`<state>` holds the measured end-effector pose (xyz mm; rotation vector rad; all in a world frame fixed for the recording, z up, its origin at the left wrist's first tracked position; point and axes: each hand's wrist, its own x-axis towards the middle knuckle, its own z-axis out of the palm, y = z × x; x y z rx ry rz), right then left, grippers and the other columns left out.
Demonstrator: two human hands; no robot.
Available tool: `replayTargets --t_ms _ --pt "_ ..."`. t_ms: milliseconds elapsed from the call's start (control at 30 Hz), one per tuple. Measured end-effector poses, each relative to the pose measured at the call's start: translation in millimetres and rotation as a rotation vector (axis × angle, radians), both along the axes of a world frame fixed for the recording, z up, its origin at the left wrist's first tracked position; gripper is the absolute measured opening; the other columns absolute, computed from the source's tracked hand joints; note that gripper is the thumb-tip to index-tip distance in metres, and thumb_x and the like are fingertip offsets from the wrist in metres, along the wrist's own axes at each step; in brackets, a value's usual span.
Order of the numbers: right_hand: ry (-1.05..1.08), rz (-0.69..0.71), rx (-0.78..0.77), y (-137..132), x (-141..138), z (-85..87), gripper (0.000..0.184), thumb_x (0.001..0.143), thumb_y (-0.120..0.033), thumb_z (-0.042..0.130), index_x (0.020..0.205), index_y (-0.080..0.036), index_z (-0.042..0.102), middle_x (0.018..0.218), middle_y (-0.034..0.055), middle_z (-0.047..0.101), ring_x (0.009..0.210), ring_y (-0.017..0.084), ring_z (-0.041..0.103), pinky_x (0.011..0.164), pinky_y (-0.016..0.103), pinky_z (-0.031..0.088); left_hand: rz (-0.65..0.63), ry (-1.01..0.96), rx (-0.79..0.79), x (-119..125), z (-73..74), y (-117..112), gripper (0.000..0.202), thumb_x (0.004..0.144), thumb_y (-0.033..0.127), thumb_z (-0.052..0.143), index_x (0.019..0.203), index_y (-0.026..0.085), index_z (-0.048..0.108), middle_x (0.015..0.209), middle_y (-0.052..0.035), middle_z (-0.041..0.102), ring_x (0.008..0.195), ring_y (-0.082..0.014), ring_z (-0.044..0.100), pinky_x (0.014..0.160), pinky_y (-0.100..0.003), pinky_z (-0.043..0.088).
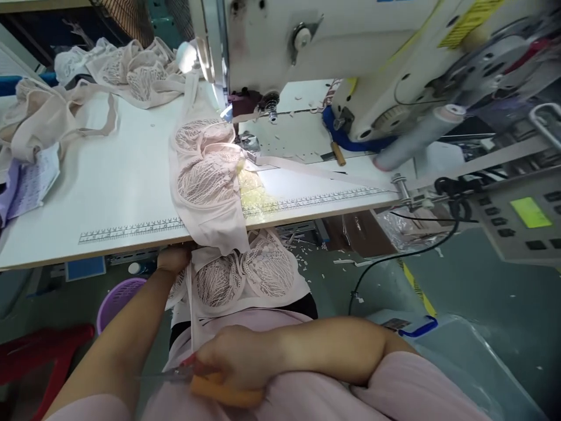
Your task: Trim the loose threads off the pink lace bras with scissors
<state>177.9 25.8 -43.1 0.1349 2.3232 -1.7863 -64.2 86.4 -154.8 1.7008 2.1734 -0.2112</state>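
My right hand [236, 356], low over my lap, is closed on scissors [225, 390] with orange and red handles; motion blurs the blades, which point left. A pale pink lace bra [267, 266] lies across my lap under the table edge. Beside it my left hand [174, 259] is curled at the bra's upper left side, its fingertips partly hidden. A narrow strap [190, 298] runs down from near my left hand towards my right. Another pink lace bra [205, 175] lies on the sewing table and hangs over its front edge, close to the needle area.
The sewing machine [333, 41] stands over the table [131, 175]. More bras [135, 70] lie at the back left. A pink band [324, 168] stretches right to a metal guide [401, 187]. Below are a purple basket [116, 301], a red stool [52, 345] and a clear bin [473, 351].
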Motion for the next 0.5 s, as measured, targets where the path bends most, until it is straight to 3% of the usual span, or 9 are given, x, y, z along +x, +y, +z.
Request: replayTargets --t_ms 133,200,267,300,367,433,500 --pt "0.015 -0.084 -0.05 6 6 -6.7 0.026 0.063 -0.009 0.065 0.066 -0.018 0.041 0.062 -0.0068 0.043 0.06 0.008 0.042 0.052 0.018 0.029 0.031 0.025 -0.055 10 16.1 3 0.025 0.088 0.032 0.056 0.105 0.015 0.059 0.106 -0.0062 0.062 0.09 -0.02 0.062 0.078 -0.04 0.052" --pt "-0.002 -0.296 -0.151 17 16 -12.5 0.027 0.063 -0.013 0.066 0.06 -0.017 0.04 0.058 -0.0069 0.041 0.056 0.007 0.04 0.051 0.019 0.029 0.036 -0.007 -0.033 16 36.1 -1 0.024 0.087 0.033 0.057 0.102 0.015 0.059 0.1 -0.0055 0.063 0.085 -0.0181 0.062 0.075 -0.039 0.052" --pt "-0.019 -0.591 -0.294 33 33 -17.8 0.028 0.068 -0.022 0.064 0.058 -0.017 0.038 0.054 -0.007 0.039 0.051 0.006 0.037 0.047 0.018 0.028 0.032 -0.08 0.005 21 63.0 -13 0.02 0.088 0.034 0.055 0.092 0.016 0.061 0.088 -0.0033 0.063 0.078 -0.0165 0.06 0.073 -0.036 0.05" --pt "-0.015 -0.667 -0.326 40 42 -19.9 0.029 0.072 -0.027 0.062 0.059 -0.018 0.037 0.053 -0.0073 0.038 0.048 0.006 0.035 0.045 0.018 0.027 0.032 -0.132 0.028 24 77.8 -22 0.022 0.088 0.035 0.052 0.083 0.016 0.061 0.08 -0.0024 0.061 0.074 -0.017 0.059 0.071 -0.035 0.048" --pt "-0.007 -0.739 -0.375 53 61 -22.2 0.031 0.077 -0.037 0.058 0.064 -0.019 0.036 0.052 -0.0087 0.035 0.044 0.005 0.031 0.042 0.018 0.026 0.04 -0.272 0.053 27 106.8 -42 0.041 0.088 0.043 0.041 0.057 0.019 0.051 0.061 -0.0016 0.053 0.064 -0.0186 0.054 0.064 -0.032 0.044" --pt "-0.008 -0.739 -0.43 60 74 -22.2 0.037 0.076 -0.047 0.059 0.066 -0.02 0.037 0.048 -0.0104 0.032 0.039 0.004 0.029 0.039 0.018 0.024 0.08 -0.436 0.054 29 129.5 -58 0.049 0.085 0.056 0.033 0.054 0.021 0.046 0.058 -0.0005 0.048 0.058 -0.0173 0.049 0.057 -0.028 0.041" --pt "0.002 -0.71 -0.502 63 79 -20.5 0.042 0.073 -0.056 0.06 0.066 -0.02 0.038 0.044 -0.0111 0.032 0.037 0.005 0.03 0.038 0.019 0.024 0.139 -0.579 0.025 32 141.2 -67 0.052 0.08 0.064 0.034 0.053 0.021 0.045 0.055 0.0007 0.045 0.053 -0.0156 0.045 0.051 -0.026 0.038"
